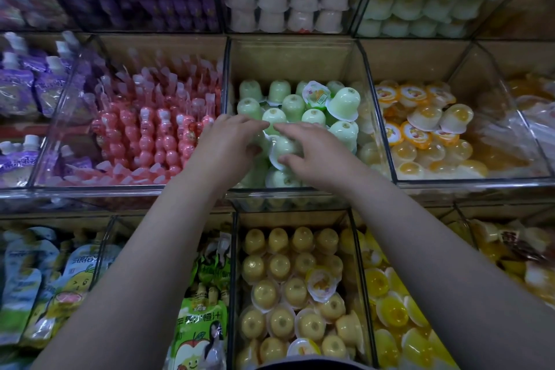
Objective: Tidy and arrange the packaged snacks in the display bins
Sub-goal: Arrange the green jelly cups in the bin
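Currently straightening green jelly cups (292,106) in clear bin (295,60), left hand (228,138) flat-fingered atop, right hand (312,155) clasping tipped cup (285,146); next needs uprighting.

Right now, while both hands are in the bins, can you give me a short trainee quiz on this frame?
1. True or false: the left hand and the right hand are both on the green jelly cups.
2. What fills the bin directly left of those cups? A. pink bead-shaped sticks B. white bottles C. blue boxes
3. What colour are the cups in the bin just below?

Key: 1 true; 2 A; 3 yellow.
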`<state>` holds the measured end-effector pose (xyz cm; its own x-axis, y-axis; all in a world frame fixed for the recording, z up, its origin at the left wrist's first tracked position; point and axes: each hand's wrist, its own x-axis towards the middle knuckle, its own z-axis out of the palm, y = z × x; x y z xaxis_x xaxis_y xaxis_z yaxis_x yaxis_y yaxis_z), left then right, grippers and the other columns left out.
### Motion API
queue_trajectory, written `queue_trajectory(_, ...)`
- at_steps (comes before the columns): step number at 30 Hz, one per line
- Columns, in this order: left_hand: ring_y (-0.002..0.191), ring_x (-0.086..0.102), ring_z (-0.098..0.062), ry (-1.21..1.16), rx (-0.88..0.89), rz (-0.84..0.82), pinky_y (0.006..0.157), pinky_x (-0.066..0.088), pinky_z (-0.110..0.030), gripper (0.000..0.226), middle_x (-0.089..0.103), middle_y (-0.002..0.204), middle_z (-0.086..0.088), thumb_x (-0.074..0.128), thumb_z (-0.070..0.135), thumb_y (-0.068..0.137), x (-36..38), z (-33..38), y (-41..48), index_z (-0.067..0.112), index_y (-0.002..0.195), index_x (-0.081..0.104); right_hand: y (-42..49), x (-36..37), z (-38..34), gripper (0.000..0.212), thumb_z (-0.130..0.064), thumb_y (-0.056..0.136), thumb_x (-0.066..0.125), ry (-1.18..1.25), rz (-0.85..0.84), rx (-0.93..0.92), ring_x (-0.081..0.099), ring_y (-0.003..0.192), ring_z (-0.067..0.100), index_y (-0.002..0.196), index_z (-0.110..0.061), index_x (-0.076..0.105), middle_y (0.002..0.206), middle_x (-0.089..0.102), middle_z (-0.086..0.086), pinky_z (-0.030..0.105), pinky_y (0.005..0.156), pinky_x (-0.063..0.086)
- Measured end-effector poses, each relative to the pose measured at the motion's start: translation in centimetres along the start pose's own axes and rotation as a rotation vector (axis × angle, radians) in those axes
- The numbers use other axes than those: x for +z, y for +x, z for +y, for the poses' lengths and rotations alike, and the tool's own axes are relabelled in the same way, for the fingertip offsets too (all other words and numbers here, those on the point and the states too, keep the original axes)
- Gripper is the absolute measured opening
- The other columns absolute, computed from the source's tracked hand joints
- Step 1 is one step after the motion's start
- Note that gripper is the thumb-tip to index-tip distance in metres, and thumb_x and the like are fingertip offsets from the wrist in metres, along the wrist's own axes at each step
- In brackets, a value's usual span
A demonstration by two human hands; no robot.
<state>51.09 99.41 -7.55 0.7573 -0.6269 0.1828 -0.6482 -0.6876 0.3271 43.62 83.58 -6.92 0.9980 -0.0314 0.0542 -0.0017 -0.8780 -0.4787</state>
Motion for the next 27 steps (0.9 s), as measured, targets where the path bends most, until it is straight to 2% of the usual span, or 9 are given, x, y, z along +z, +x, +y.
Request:
queue_trajectory(3, 0.125, 0.042, -0.030, -0.093, 0.002, 0.086, 0.104, 0.030, -0.037, 0.046, 0.055, 0.136, -0.006, 0.058, 0.003, 0.092, 0.4, 0.1, -0.2, 0.016, 0.136, 0.056, -0.5, 0.2, -0.6, 0.053, -0.030, 0.088, 0.068, 0.201, 0.071, 0.057, 0.049, 0.126, 0.014, 0.138, -0.020, 0.050, 0.137, 0.055, -0.003, 0.024, 0.099, 0.038)
queue_trajectory(6, 0.125, 0.042, -0.028, -0.160, -0.046, 0.138, 0.100, 0.030, -0.028, 0.050, 0.054, 0.136, -0.006, 0.055, -0.008, 0.087, 0.5, 0.1, 0.0, 0.012, 0.133, 0.058, -0.7, 0.7, -1.1, 0.053, -0.031, 0.080, 0.077, 0.262, 0.084, 0.065, 0.054, 0.116, 0.010, 0.127, -0.018, 0.055, 0.128, 0.060, -0.006, 0.024, 0.095, 0.043)
queue_trajectory(12, 0.135, 0.041, -0.028, -0.174, -0.044, 0.164, 0.109, 0.034, -0.041, 0.045, 0.047, 0.145, -0.006, 0.058, -0.013, 0.081, -0.3, -0.1, -0.1, 0.012, 0.118, 0.065, -0.6, 1.2, -1.2, 0.045, -0.028, 0.081, 0.075, 0.171, 0.191, 0.014, 0.053, 0.111, 0.015, 0.121, -0.015, 0.060, 0.118, 0.062, -0.001, 0.025, 0.091, 0.041)
queue_trajectory(14, 0.142, 0.031, -0.031, -0.077, -0.023, 0.163, 0.115, 0.023, -0.054, 0.030, 0.044, 0.148, -0.008, 0.063, -0.004, 0.082, -0.4, -0.1, -0.6, 0.016, 0.104, 0.070, -0.6, 1.0, -0.7, 0.043, -0.026, 0.082, 0.073, 0.161, 0.273, 0.033, 0.050, 0.113, 0.015, 0.122, -0.016, 0.060, 0.119, 0.060, -0.002, 0.023, 0.091, 0.038)
queue_trajectory(16, 0.148, 0.013, -0.030, 0.070, -0.039, 0.082, 0.118, 0.003, -0.057, 0.019, 0.034, 0.155, -0.005, 0.063, 0.013, 0.090, -0.4, 0.3, -1.3, 0.025, 0.101, 0.073, -0.4, 0.9, 0.0, 0.042, -0.025, 0.083, 0.072, 0.162, 0.352, 0.067, 0.049, 0.115, 0.017, 0.122, -0.016, 0.060, 0.120, 0.060, -0.003, 0.022, 0.092, 0.037)
queue_trajectory(18, 0.150, -0.008, -0.027, 0.179, -0.097, -0.037, 0.115, -0.012, -0.055, 0.025, 0.010, 0.163, -0.002, 0.053, 0.025, 0.096, -0.1, 0.8, -1.7, 0.037, 0.113, 0.069, -0.2, 0.9, 0.5, 0.043, -0.026, 0.082, 0.073, 0.177, 0.377, 0.100, 0.050, 0.116, 0.017, 0.121, -0.016, 0.060, 0.120, 0.060, -0.002, 0.022, 0.092, 0.037)
queue_trajectory(21, 0.147, -0.022, -0.030, 0.276, -0.149, -0.137, 0.112, -0.016, -0.056, 0.039, -0.014, 0.162, -0.002, 0.043, 0.024, 0.099, 0.0, 1.1, -1.6, 0.046, 0.127, 0.056, 0.0, 1.3, 0.8, 0.043, -0.026, 0.081, 0.074, 0.176, 0.337, 0.101, 0.050, 0.116, 0.018, 0.121, -0.018, 0.060, 0.118, 0.059, -0.003, 0.026, 0.093, 0.040)
queue_trajectory(24, 0.145, -0.025, -0.032, 0.303, -0.175, -0.189, 0.112, -0.017, -0.057, 0.047, -0.016, 0.162, -0.005, 0.041, 0.014, 0.095, -0.4, 1.3, -1.2, 0.043, 0.129, 0.055, -0.1, 1.5, 0.7, 0.043, -0.027, 0.082, 0.074, 0.162, 0.319, 0.087, 0.048, 0.115, 0.017, 0.121, -0.018, 0.059, 0.118, 0.058, -0.003, 0.029, 0.093, 0.041)
queue_trajectory(27, 0.146, -0.024, -0.031, 0.287, -0.175, -0.219, 0.111, -0.018, -0.057, 0.034, -0.009, 0.163, -0.006, 0.043, 0.020, 0.097, -1.0, 1.9, -0.8, 0.038, 0.119, 0.062, -0.2, 1.5, 0.8, 0.042, -0.026, 0.082, 0.073, 0.155, 0.322, 0.081, 0.048, 0.114, 0.018, 0.121, -0.018, 0.059, 0.118, 0.058, -0.003, 0.026, 0.090, 0.038)
